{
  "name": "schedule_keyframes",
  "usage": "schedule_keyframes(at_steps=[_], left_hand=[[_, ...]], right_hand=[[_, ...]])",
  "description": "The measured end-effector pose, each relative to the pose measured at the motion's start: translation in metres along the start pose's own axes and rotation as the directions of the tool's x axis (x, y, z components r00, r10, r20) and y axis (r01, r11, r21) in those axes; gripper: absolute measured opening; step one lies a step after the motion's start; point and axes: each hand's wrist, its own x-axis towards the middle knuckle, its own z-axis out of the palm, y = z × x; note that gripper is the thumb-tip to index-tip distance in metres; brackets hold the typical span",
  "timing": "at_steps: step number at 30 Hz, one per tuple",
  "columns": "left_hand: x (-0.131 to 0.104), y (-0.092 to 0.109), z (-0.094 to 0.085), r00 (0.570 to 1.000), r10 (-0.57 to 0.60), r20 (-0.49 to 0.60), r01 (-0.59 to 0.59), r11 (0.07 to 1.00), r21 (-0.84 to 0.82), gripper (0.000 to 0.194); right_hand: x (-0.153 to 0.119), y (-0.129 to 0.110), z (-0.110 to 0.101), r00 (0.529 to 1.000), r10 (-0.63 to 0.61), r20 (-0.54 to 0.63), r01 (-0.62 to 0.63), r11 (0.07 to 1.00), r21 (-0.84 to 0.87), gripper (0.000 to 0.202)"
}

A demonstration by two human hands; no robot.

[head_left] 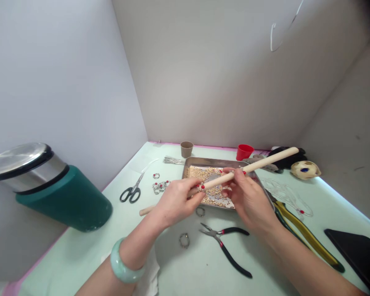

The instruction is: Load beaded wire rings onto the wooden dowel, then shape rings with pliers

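Pale wood makes up the slim round rod (pixel 218 181) slanting across your view, above a shallow metal tray (pixel 216 160). Your left hand (pixel 180 195) is closed around its lower part, beside a small wire ring with red beads (pixel 202 187). Your right hand (pixel 249 197) pinches it higher up with thumb and fingers, near another red bead (pixel 243 172); you cannot tell here how that one is fixed.

Judging by what lies about, part of the work looks done: a cluster of silver rings with red beads (pixel 160 187) and a single red-beaded silver ring (pixel 156 176) sit to the left, apart from your hands. Two plain-looking silver rings (pixel 184 240) lie nearer you. Many loose gold beads (pixel 215 200) in the tray and a bundle of thin silver wires (pixel 173 160) behind suggest material remains; how many pieces are left does not show.

Your pale green bench (pixel 197 271) has a pink edge and meets plain grey walls (pixel 203 74). Black-handled pliers (pixel 216 234) lie open before you, black-handled scissors (pixel 132 192) to the left, near a large teal bottle (pixel 68 199). A red cup (pixel 244 152) and a brown cup (pixel 186 149) stand behind the tray.
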Motion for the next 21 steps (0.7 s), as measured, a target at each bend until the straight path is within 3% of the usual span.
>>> schedule_keyframes(at_steps=[12, 21], left_hand=[[-0.002, 0.002, 0.006, 0.999, -0.033, -0.034, 0.033, 0.999, 0.017, 0.022], [-0.002, -0.001, 0.010, 0.998, -0.015, -0.069, 0.028, 0.981, 0.192, 0.024]], right_hand=[[-0.001, 0.000, 0.004, 0.988, -0.096, -0.122, 0.099, 0.995, 0.018, 0.028], [0.008, -0.007, -0.006, 0.983, -0.052, -0.178, 0.009, 0.972, -0.234, 0.031]])
